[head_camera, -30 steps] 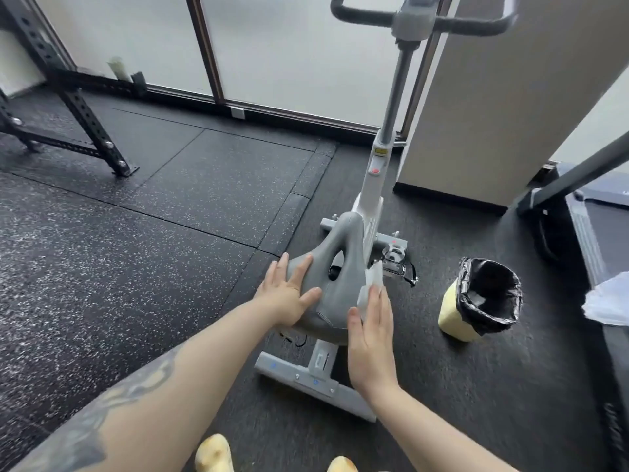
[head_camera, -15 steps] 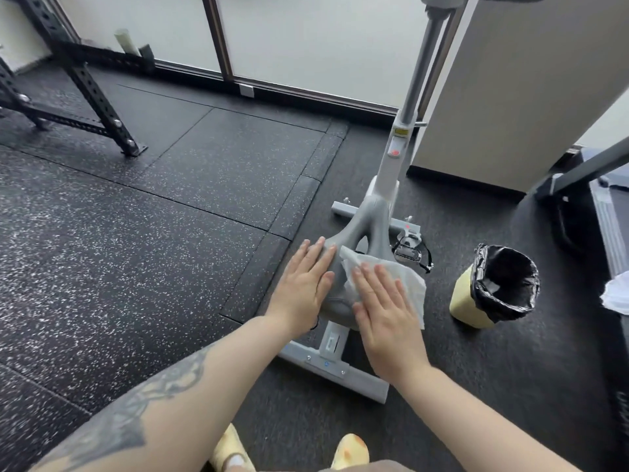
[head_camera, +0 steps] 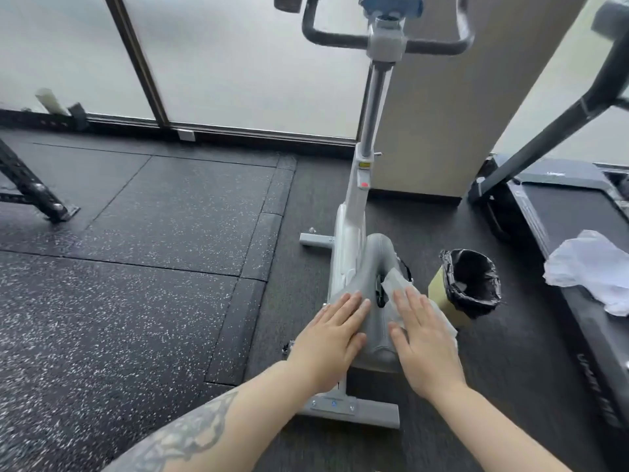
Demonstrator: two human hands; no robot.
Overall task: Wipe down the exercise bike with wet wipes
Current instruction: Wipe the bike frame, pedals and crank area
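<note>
The exercise bike (head_camera: 354,212) is standing on the dark speckled rubber floor (head_camera: 136,284), its grey saddle (head_camera: 372,301) lying nearest the camera and its white post rising toward the black handlebars (head_camera: 388,42) at the top of the view. A white wet wipe (head_camera: 396,284) is lying draped over the right side of the saddle, one corner reaching up beside the slot in the middle. The right hand (head_camera: 422,338) is pressing flat on the wipe, its grip spread with straight fingers lying side by side and the thumb touching the saddle. The left hand (head_camera: 335,335) is resting flat on the left side of the saddle, fingers straight and close together, pinching nothing. The 2 hands are sitting apart, with the saddle's centre ridge between them. Just right of the bike, a yellow bin (head_camera: 466,284) lined with a black bag is standing on the floor. Farther right, a crumpled white plastic bag (head_camera: 592,267) is lying on a treadmill (head_camera: 571,212). A black rack leg (head_camera: 30,185) is showing at far left.
</note>
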